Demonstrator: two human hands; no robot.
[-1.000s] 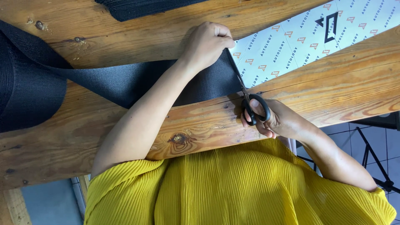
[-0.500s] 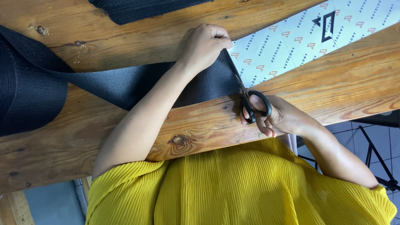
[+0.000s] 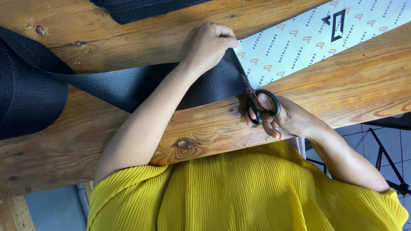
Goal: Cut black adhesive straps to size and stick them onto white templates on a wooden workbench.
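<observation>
Left hand [image 3: 209, 45] pins the black webbing [image 3: 128, 85] flat, fingers curled at its cut edge; right hand [image 3: 278, 117] grips scissors [image 3: 257, 100]. Webbing looks floppy but tough, best held close beside the blades.

A wooden table [image 3: 107, 141], yellow pleated top [image 3: 239, 192].
</observation>
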